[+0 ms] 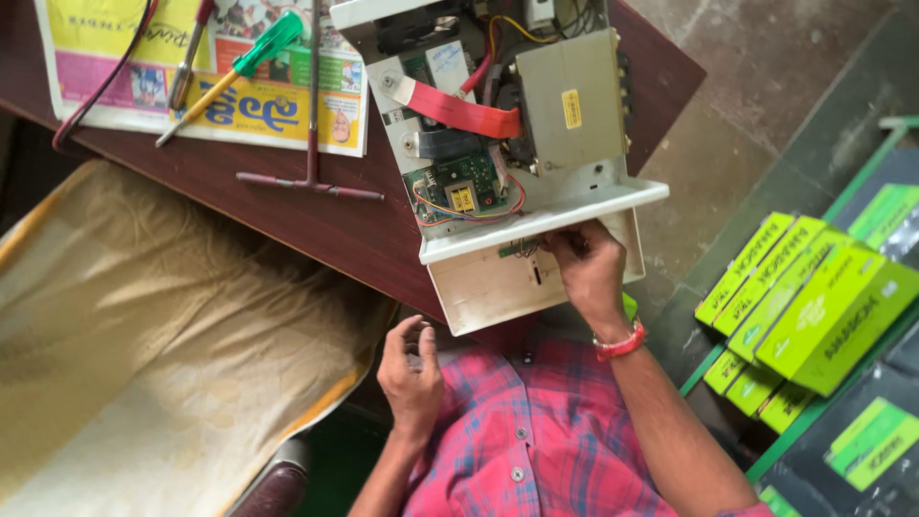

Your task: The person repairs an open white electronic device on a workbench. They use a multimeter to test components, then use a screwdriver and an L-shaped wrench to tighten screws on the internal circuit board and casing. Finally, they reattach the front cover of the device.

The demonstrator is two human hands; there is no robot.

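Dark red-brown wooden table (pixel 316 225), seen from above, its corner top right. On it: open white electronics case (pixel 498 124) w/ circuit boards & wires inside, its front edge hanging over the table edge. Left of the case, newspaper sheet (pixel 211 72) lying flat. On the paper: 1 green-handled screwdriver (pixel 235 75) & 1 red-handled tool (pixel 190 57). T-handle wrench (pixel 312 144) lies half on paper, half on bare wood. Red cable (pixel 100 91) crosses the paper's left part.
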